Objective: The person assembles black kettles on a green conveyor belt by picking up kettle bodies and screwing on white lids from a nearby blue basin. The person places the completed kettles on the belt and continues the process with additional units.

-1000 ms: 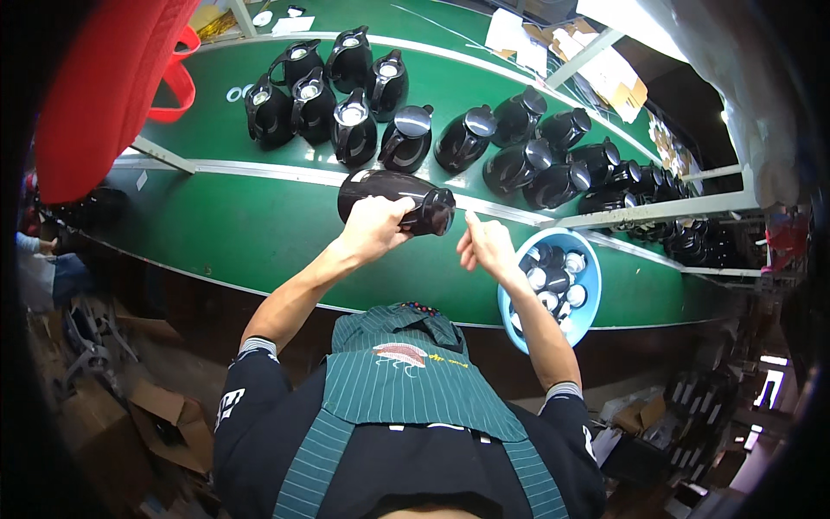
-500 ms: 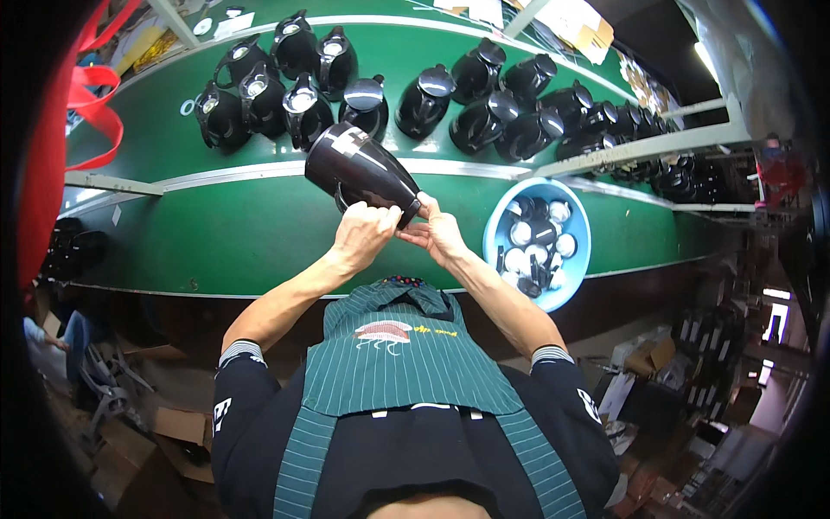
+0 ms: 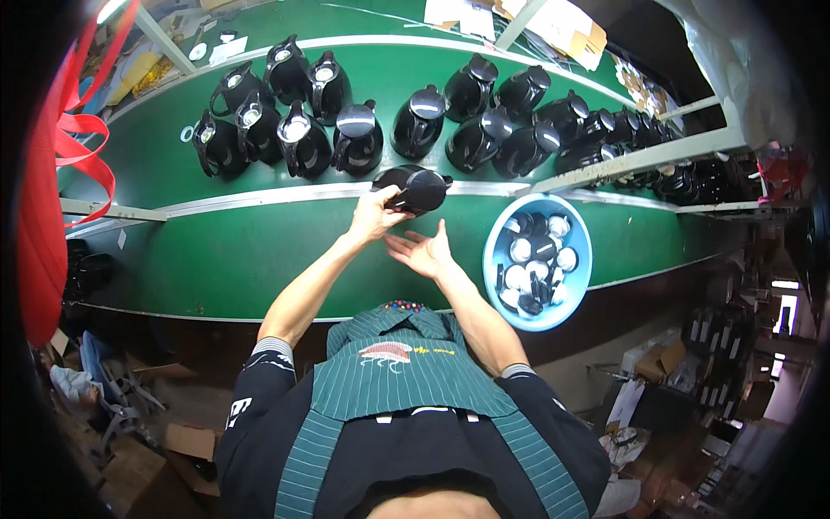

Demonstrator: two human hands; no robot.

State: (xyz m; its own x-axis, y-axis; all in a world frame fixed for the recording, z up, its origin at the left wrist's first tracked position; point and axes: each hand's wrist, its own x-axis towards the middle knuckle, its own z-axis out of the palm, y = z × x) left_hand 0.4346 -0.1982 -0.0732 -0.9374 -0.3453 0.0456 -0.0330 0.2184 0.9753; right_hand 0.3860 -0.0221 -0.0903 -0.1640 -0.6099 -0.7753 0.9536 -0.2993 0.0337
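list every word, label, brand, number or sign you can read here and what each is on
Yellow lettering on the striped green apron: too small and slanted to read with certainty.
White lettering on the left sleeve: partly folded away, not readable as a whole.
Papers at the top: any print is too small to read.
Black jug in the left hand: none legible.
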